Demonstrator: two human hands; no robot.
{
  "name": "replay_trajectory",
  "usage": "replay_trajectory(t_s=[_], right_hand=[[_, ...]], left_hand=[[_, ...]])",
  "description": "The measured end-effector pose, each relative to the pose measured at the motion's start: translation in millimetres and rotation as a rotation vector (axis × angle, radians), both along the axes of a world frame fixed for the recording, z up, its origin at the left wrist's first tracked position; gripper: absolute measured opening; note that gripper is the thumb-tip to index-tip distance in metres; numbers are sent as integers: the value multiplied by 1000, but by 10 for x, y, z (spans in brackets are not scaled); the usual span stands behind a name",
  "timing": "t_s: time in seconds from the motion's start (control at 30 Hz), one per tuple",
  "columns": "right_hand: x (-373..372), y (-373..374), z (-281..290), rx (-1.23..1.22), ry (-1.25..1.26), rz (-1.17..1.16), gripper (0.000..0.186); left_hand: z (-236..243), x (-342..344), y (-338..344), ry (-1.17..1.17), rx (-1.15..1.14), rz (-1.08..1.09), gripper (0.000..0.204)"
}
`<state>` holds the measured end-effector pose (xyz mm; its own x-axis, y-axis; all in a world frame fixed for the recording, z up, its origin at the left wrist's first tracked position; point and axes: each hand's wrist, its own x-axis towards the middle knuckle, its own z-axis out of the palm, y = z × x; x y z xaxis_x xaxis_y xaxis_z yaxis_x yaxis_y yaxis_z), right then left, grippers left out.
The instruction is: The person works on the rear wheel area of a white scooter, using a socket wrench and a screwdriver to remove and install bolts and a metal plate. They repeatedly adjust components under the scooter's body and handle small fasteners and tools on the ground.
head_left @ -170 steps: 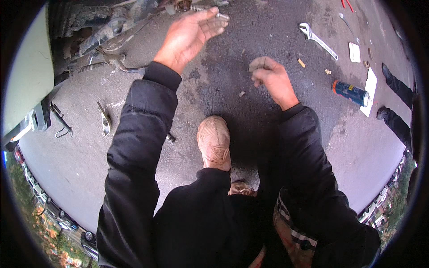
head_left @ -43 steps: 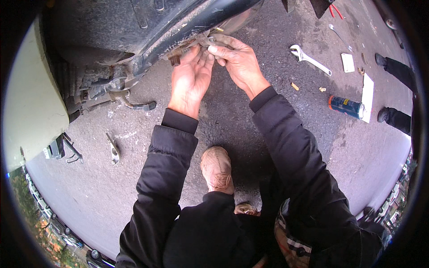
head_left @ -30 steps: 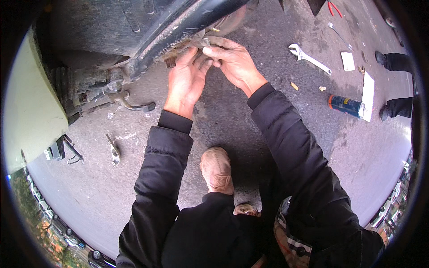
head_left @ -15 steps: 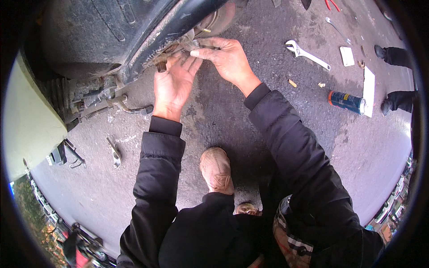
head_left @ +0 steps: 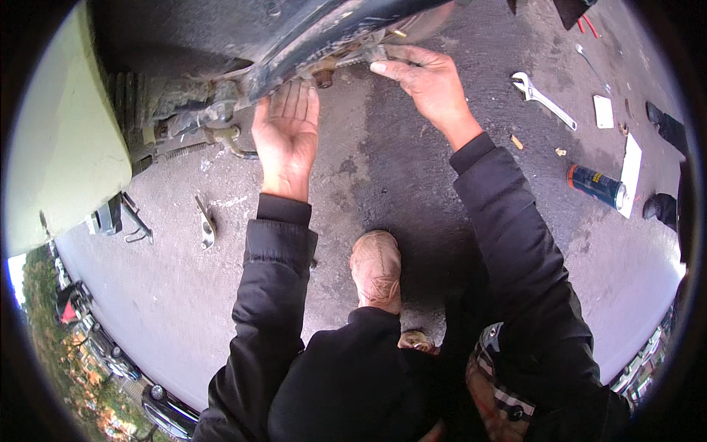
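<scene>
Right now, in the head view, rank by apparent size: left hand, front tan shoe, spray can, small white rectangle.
Largest to smallest:
Left hand
Front tan shoe
Spray can
Small white rectangle

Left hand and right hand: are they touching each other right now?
Apart. The head view shows it: pavement is visible between the palm-up left hand and the right hand.
</scene>
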<state>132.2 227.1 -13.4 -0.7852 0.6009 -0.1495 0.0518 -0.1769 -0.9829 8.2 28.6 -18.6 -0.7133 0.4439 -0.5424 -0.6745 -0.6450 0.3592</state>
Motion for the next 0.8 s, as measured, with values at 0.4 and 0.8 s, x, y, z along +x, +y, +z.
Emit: replay_trajectory(t_s=[0.4,0.8], right_hand=[[-5,29,28,3,-13,39,44],[30,90,-28,-48,5,17,33]], left_hand=[[66,-264,-22,241,-300,-142,35],[88,-262,39,340,-249,-166,37]])
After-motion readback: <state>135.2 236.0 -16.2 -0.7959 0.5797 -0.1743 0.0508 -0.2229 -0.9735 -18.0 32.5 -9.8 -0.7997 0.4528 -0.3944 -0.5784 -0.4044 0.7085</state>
